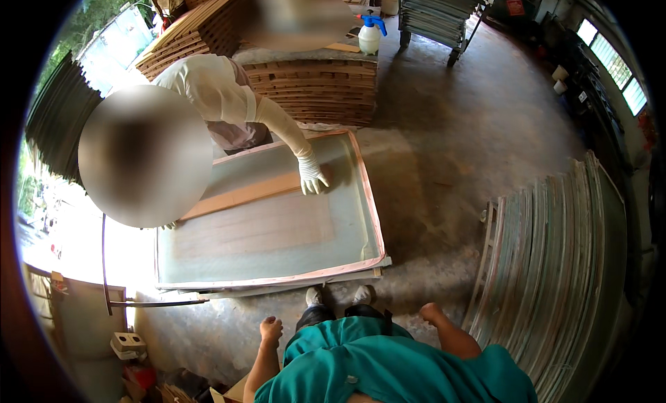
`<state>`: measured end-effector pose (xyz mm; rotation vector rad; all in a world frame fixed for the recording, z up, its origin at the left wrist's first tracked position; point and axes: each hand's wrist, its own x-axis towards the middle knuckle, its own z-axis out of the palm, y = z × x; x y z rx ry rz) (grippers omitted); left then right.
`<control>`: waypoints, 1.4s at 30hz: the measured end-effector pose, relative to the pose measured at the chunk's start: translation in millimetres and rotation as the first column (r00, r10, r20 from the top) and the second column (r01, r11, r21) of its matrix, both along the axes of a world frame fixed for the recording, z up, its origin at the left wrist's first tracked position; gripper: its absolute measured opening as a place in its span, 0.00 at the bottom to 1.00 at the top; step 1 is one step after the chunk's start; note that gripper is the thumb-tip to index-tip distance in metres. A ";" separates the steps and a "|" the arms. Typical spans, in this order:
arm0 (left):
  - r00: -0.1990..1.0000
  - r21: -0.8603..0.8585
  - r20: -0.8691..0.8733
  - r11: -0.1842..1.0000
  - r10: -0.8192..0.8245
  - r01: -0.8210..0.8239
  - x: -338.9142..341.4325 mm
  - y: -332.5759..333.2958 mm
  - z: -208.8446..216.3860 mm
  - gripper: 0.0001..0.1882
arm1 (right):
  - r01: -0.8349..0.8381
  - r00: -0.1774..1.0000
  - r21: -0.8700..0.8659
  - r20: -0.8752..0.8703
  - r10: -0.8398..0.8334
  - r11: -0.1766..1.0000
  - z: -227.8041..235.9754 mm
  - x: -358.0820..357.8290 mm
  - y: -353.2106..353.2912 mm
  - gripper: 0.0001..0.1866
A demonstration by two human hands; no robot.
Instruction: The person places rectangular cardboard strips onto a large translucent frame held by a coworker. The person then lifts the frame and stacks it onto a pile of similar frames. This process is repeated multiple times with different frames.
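Note:
My left hand [270,328] hangs in front of the near edge of the framed mesh screen, its fingers curled in with nothing visible in them. Out to my right side, my right hand [431,313] is also closed and looks to hold nothing. Neither hand touches the screen [277,233], which lies flat with pinkish tape along its rim. Across it rests a long brown strip [243,197]. A co-worker bends over the far left side, and that person's white-gloved hand [312,174] presses near the strip's right end. The other gloved hand is at the strip's left end.
Many framed screens [548,264] stand in a row at my right. Behind the co-worker are stacked wooden pieces [312,90] with a white and blue spray bottle [370,36] on top. A wheeled rack [440,18] stands farther back. A dark bar [159,304] juts out at left.

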<state>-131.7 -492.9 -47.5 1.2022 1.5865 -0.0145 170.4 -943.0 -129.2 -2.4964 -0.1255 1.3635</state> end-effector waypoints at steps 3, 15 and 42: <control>0.999 0.050 -0.014 0.998 -0.028 0.029 4.0 -8.1 11.0 0.19 | 0.120 0.993 -0.056 -0.014 -0.121 0.991 -13.4 23.4 5.9 0.09; 0.980 0.010 -0.165 0.993 0.116 -0.116 -46.9 -39.5 20.4 0.18 | 0.123 0.986 0.176 0.091 -0.141 0.977 -60.3 107.9 147.0 0.15; 0.492 -0.455 0.286 0.568 0.822 -0.686 -53.5 86.1 12.7 0.37 | 0.508 0.858 0.455 -0.191 -0.477 0.731 110.7 63.1 245.1 0.21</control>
